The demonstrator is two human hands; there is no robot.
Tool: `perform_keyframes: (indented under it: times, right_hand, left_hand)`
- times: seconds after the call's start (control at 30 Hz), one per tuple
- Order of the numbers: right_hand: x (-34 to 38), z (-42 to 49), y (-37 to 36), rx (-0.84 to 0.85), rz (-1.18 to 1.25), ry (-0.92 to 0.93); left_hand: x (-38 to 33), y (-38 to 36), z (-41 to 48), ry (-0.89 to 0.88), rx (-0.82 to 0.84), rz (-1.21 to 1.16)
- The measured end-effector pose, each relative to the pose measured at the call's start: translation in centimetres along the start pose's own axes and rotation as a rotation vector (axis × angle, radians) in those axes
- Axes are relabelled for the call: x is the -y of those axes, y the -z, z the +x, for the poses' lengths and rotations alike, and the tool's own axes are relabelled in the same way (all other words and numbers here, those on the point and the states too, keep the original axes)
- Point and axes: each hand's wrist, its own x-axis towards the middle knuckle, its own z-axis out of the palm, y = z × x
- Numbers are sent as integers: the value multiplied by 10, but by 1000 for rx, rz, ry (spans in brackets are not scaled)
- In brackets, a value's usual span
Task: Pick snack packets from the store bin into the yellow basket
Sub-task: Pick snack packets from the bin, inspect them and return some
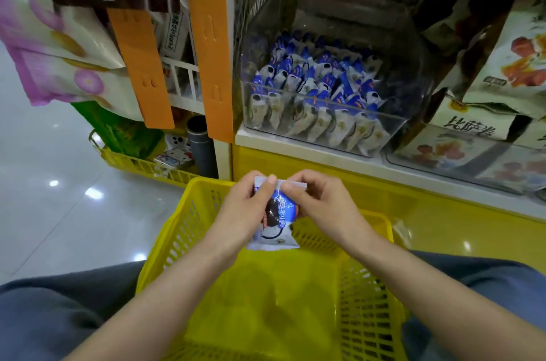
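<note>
The packet [273, 218], blue and white with a dark biscuit printed on it, hangs upright over the far end of the basket [369, 301], clear of its mesh walls and above its floor. Both hands grasp it by the crimped top seal: the left hand [243, 208] pinches from 9 o'clock, the right hand [323, 207] from 3 o'clock, thumbs nearly meeting at the seal. The step in hand looks like setting this packet down, and two hands are more than it needs. The tidy way is to lower it toward 6 o'clock until its bottom edge is near the basket floor, then let go, not drop it from height, since the biscuit inside is likely brittle. Laying it flat against one wall would leave the middle free for more. One hand could release first and go to 12 o'clock, where the clear bin [413, 88] on the shelf holds many more packets [319, 74] standing in rows, easiest taken by their top seals. At 10 o'clock a second basket [133, 164] sits on the floor.
</note>
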Motion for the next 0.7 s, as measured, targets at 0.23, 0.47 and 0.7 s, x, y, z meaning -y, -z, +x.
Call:
perform_keyframes:
  times: [0.23, 0.47, 0.7]
  right_hand:
    - [-4, -2, 8, -93, -663, 388]
    - [-1, 8, 15, -253, 10, -68]
    - [-1, 4, 15, -138, 474, -382]
  left_hand:
    - [5, -4, 4, 92, 14, -82]
    - [-3, 1, 7, 133, 70, -154]
    - [-4, 7, 11, 0, -82, -337]
